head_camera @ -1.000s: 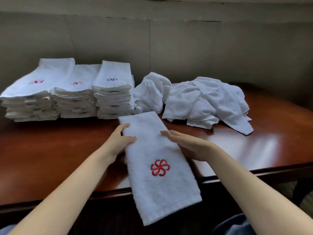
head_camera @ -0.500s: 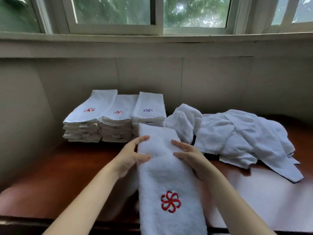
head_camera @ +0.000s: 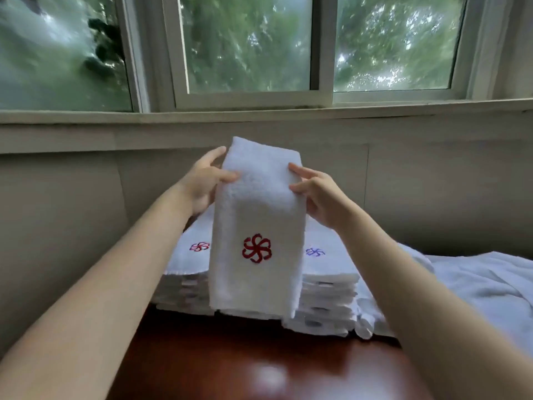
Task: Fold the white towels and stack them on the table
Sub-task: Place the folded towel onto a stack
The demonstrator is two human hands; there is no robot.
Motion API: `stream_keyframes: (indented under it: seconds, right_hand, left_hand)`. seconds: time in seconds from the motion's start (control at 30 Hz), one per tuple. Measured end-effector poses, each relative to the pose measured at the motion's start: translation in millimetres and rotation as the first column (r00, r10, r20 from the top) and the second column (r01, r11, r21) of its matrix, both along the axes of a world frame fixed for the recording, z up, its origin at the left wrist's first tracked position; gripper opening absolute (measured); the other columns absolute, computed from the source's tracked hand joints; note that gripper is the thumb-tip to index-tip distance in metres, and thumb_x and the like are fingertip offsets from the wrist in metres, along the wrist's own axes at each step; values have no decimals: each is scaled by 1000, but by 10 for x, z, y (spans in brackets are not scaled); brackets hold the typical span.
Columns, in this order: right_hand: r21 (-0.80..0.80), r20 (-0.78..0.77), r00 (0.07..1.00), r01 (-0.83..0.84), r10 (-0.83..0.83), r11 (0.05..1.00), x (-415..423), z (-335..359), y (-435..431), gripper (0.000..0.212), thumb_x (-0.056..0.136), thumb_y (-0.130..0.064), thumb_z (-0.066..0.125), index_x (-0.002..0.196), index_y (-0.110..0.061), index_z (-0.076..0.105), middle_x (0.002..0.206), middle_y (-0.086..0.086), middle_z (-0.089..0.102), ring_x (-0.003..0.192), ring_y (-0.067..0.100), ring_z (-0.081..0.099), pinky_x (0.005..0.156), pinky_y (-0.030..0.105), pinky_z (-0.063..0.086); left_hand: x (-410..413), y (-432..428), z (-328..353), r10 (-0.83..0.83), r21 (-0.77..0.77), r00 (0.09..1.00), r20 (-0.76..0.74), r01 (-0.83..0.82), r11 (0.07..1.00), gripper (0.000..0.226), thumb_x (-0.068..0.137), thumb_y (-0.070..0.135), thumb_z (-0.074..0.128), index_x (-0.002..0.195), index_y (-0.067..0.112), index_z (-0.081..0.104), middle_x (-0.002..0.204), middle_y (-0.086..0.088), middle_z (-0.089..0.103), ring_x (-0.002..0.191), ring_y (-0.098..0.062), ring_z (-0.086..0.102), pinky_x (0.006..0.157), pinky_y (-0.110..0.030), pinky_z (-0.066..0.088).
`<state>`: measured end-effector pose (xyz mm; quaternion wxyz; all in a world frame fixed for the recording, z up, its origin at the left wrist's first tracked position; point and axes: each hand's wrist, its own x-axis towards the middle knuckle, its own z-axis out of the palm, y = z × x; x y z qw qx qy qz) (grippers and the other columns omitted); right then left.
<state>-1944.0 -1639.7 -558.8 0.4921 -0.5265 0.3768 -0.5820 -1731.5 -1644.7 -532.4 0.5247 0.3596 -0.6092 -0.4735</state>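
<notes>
Arms stretched forward, we held the folded towel (head_camera: 256, 215) up off the surface (head_camera: 259, 368). It stood upright with its long side vertical, and its red pinwheel emblem (head_camera: 256, 248) faced us on the lower half. Our left hand (head_camera: 202, 183) pinched the towel's left edge near the top, with the thumb laid across the front and the other fingers reaching up behind. Our right hand (head_camera: 320, 197) pinched the right edge at about the same height, its fingertips curled onto the cloth and the rest of the hand beside it.

The towel's bottom hem hung in front of the folded stacks at the back of the dark, glossy wooden surface. Whether it touched them we could not tell. To its left showed the left stack (head_camera: 184, 281), whose top towel carried a smaller red emblem (head_camera: 199, 246). To its right stood the right stack (head_camera: 326, 290), topped by a towel with a blue emblem (head_camera: 315, 252). What lay directly behind the held towel was hidden.

Just beside the right stack, partly behind our right forearm, the loose towels (head_camera: 484, 287) lay rumpled in a white heap. Behind everything ran a pale wall (head_camera: 72, 212) under a sill (head_camera: 86, 116). Above the sill was a window (head_camera: 248, 44) with blurred green leaves outside.
</notes>
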Motion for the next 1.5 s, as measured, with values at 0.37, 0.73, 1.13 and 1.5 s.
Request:
stream_keyframes:
  seconds: [0.37, 0.73, 1.13, 1.5]
  right_hand:
    - [445, -390, 914, 295, -114, 846, -141, -1139, -1994, 34, 91, -38, 59, 106, -10, 46, 83, 13, 53, 61, 23, 60, 58, 30, 52]
    - [60, -421, 838, 408, -348, 911, 53, -1239, -2223, 45, 85, -2, 60, 129, -8, 51, 113, 14, 57, 97, 26, 58, 77, 29, 49]
    - [-64, -998, 4, -36, -64, 997, 565, -1216, -1292, 42, 102, -34, 23, 116, -6, 51, 124, 18, 49, 118, 33, 43, 101, 45, 33]
    - [-179, -974, -102, -181, -200, 967, 185, -1377, -15, 60, 99, -29, 38, 151, -12, 12, 159, 4, 8, 146, 22, 9, 117, 42, 12]
  left_hand:
    - [-84, -1770, -1311, 17, 190, 642, 766, -251, 949, 76, 94, 53, 44, 151, 11, 18, 154, -5, 29, 136, -23, 37, 94, -24, 31]
    - [-104, -1537, -1304, -25, 352, 877, 481, -167, 921, 74, 95, 22, 57, 152, 10, 11, 138, -10, 51, 110, -23, 60, 76, -26, 47]
    - [-114, -991, -1498, 211, 139, 806, 553, -339, 930, 43, 101, 19, 37, 143, 13, 39, 149, -10, 37, 130, -28, 42, 107, -32, 36]
    - [-502, -241, -1662, 516, -515, 0, 857, -70, 854, 43, 100, 18, 26, 143, 17, 35, 153, -2, 26, 143, -20, 15, 115, -42, 10]
